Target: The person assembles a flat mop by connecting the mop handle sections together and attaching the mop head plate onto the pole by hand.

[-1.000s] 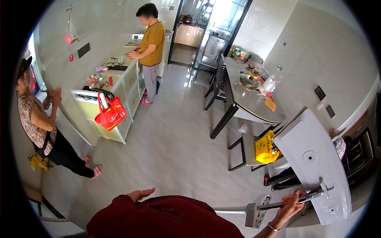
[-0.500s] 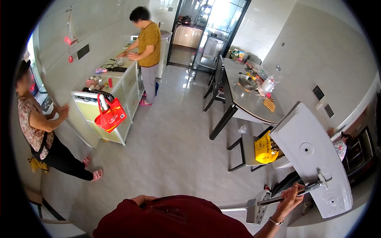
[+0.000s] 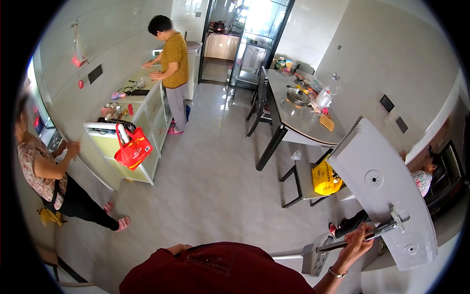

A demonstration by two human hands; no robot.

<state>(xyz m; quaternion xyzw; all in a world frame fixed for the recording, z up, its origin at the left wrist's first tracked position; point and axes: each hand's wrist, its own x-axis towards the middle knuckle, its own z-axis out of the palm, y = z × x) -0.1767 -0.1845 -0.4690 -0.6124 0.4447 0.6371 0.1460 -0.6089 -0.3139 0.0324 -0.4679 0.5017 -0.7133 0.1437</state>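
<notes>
My right hand [image 3: 355, 245] is closed round a dark metal bar [image 3: 335, 247] at the lower right. That bar ends in a silver bracket [image 3: 391, 223] against a large pale-grey plastic panel [image 3: 370, 159]. The panel stands tilted, with a ribbed edge and two round dark-centred holes. Below the bar is a grey metal piece [image 3: 320, 255] with slots. My left hand [image 3: 180, 248] shows only in part at the edge of the dark red shirt [image 3: 215, 267]; its fingers are hidden.
A dining table [image 3: 298, 115] with a pot stands beyond the panel, near a chair holding a yellow bag [image 3: 324, 179]. A red bag [image 3: 133, 149] hangs on the cabinet [image 3: 147, 110]. One person [image 3: 175, 63] works there; others stand at the left [image 3: 44, 171] and behind the panel [image 3: 422, 180].
The view has shifted slightly to the right. More of the person behind the panel shows. The person by the cabinet has turned away a little. My right hand keeps its hold on the bar.
</notes>
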